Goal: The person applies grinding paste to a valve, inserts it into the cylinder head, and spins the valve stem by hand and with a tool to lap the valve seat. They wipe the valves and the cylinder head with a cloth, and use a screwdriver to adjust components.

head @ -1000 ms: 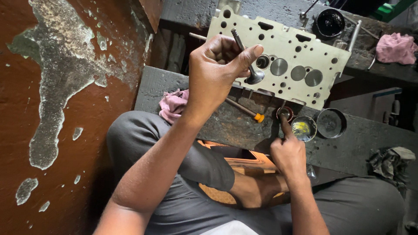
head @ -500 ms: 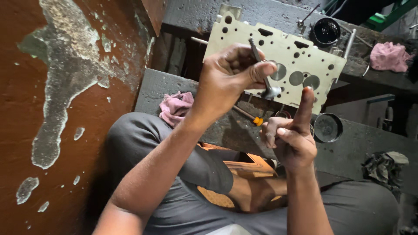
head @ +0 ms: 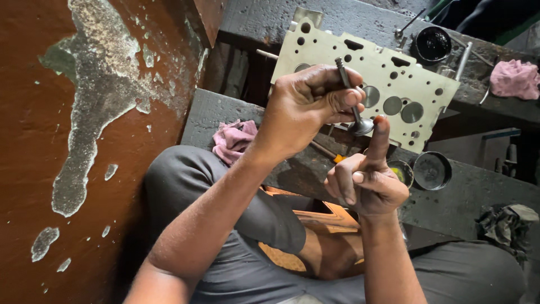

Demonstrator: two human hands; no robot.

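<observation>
Step in hand: the person seems to be smearing paste on the rim of an engine valve [head: 355,107], judging by the fingertip laid against the valve's head.
Left hand [head: 306,107]: closed round the valve's stem, thumb and fingers pinching it, the head pointing down and the stem end sticking up past the knuckles.
Right hand [head: 365,183]: mostly curled, only the forefinger stretched up; its tip touches the underside edge of the valve head. It holds nothing.
Where the valve is: in the air above the person's lap, in front of the pale cylinder head [head: 371,84] that leans at the bench's far side.
Close by: two small round tins [head: 430,170] on the bench's near edge, just beside the right hand, one with yellowish paste; a pink rag [head: 233,141] at the bench's left corner.
Next move calls for: probably turning the stem steadily so the fingertip covers the whole rim evenly.
</observation>
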